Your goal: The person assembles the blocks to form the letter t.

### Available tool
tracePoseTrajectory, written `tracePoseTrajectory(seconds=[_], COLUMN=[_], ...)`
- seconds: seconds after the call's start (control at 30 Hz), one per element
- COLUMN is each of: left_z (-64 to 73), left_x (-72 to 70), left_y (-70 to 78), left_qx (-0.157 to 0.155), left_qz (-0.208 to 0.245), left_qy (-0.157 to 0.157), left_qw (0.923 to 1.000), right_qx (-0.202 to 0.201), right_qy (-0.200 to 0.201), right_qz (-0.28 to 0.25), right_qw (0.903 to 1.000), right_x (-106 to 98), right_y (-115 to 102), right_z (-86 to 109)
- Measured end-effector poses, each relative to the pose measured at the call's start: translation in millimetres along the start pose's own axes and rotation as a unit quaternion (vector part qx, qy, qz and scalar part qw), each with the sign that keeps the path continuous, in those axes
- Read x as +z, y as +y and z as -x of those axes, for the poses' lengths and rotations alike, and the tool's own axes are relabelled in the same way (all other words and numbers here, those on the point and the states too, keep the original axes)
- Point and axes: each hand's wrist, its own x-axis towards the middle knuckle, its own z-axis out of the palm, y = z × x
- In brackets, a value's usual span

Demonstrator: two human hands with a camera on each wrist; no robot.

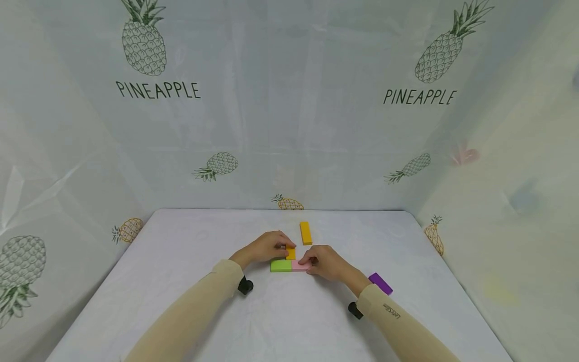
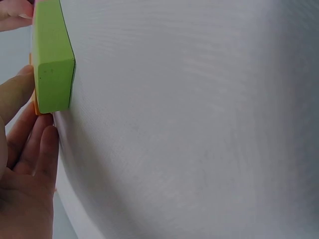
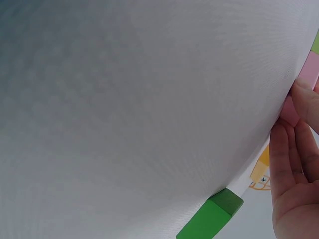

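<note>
A light green block (image 1: 281, 266) and a pink block (image 1: 299, 266) lie end to end in a row on the white table. My left hand (image 1: 270, 246) pinches an orange block (image 1: 291, 254) just behind that row, thumb on the near side. In the left wrist view the light green block (image 2: 55, 79) hides most of the orange one. With thumb and fingers, my right hand (image 1: 329, 262) pinches the right end of the pink block; the right wrist view shows the thumb lying over the pink block (image 3: 289, 112).
Farther back lies a yellow-orange block (image 1: 306, 233). A purple block (image 1: 380, 284) sits beside my right wrist. The right wrist view also shows a darker green block (image 3: 207, 219) on the table. Pineapple-print cloth (image 1: 289, 125) hangs behind the table.
</note>
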Motion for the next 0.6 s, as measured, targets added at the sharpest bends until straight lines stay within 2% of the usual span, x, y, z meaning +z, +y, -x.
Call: tracePoseTrajectory(seconds=[0.43,0.6], left_z=[0.9,0.6], left_x=[-0.1,0.4], left_y=[1.6,0.6], left_qx=[-0.009,-0.008], left_qz=[0.009,0.007], left_qy=[0.002,0.002], left_qw=[0.9999,0.9999], right_qx=[-0.014,-0.007], right_qy=[0.002,0.002], right_qz=[-0.006,-0.006], right_qw=[0.9999,1.0], right_x=[-2.4,-2.4], right_y=[-2.8,-3.8], right_z=[0.8,0.8])
